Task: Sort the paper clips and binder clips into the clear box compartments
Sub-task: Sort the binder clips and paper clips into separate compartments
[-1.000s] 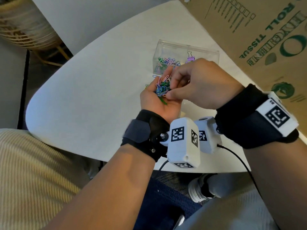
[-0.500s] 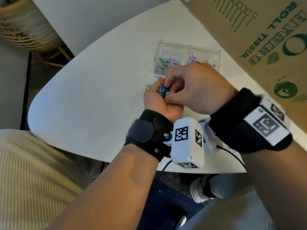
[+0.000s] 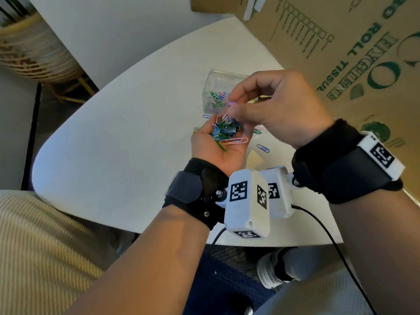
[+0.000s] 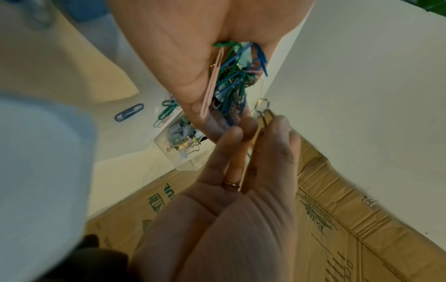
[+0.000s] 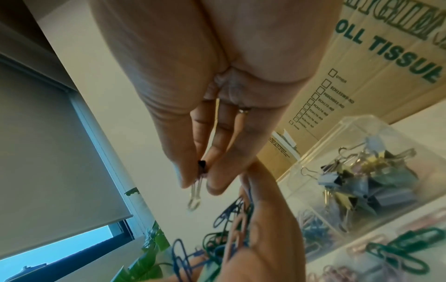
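My left hand is turned palm up and cups a pile of mixed clips, mostly blue, green and pink paper clips. Just above that pile, my right hand pinches a small binder clip between thumb and fingers, its silver handles hanging free. Behind the hands on the white table stands the clear box. One compartment holds paper clips. The other holds binder clips and is mostly hidden by my right hand in the head view.
Loose paper clips lie on the white table around the box, including a blue one and green and pink ones. A large cardboard carton stands close behind and to the right. The table's front edge is near my wrists.
My right hand has lifted out of the left palm with a binder clip pinched in it. The left hand has uncurled, showing the pile of clips.
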Demonstrator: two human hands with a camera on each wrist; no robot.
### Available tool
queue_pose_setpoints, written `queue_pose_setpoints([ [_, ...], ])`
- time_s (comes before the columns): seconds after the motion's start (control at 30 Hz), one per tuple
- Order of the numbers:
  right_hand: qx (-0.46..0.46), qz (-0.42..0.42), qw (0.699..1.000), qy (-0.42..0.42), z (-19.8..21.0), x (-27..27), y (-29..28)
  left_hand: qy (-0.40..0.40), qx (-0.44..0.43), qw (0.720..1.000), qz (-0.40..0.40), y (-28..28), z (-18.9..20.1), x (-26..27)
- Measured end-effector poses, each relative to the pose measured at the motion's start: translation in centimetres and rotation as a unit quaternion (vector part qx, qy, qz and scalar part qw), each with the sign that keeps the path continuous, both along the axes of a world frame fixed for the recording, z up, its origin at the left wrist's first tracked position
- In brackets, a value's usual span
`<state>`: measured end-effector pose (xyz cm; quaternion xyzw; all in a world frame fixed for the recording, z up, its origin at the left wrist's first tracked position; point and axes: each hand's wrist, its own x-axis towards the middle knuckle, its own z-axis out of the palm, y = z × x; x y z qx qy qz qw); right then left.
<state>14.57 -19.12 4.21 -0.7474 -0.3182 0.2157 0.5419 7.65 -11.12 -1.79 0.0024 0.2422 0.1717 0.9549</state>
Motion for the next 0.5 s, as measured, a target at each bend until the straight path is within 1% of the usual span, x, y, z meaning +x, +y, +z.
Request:
queue_pose_setpoints([
  [0.07,0.004,-0.001,1.000,0.006,0.2,0.3,-0.2,0.001,-0.010,1.000,0.007,0.0,0.0,0.2],
  [0.13,0.020,-0.025,0.999,0.008,0.4,0.9,-0.5,-0.004,-0.006,1.000,-0.001,0.0,0.1,0.2],
  [0.27,0.046,-0.107,0.993,0.008,0.4,3.0,-1.8,-0.005,-0.004,0.999,-0.031,0.1,-0.2,-0.1],
  [0.4,0.068,-0.181,0.980,0.039,-0.4,5.0,-2.9,-0.005,-0.005,0.998,-0.055,-0.2,-0.5,-0.3],
  [0.47,0.040,-0.195,0.980,0.019,-1.2,5.4,-2.9,-0.004,0.003,0.998,-0.066,-0.4,-0.4,-0.3],
  [0.5,0.002,-0.190,0.982,-0.006,-1.6,5.5,-2.7,-0.003,0.008,0.998,-0.068,-0.5,-0.4,-0.3],
])
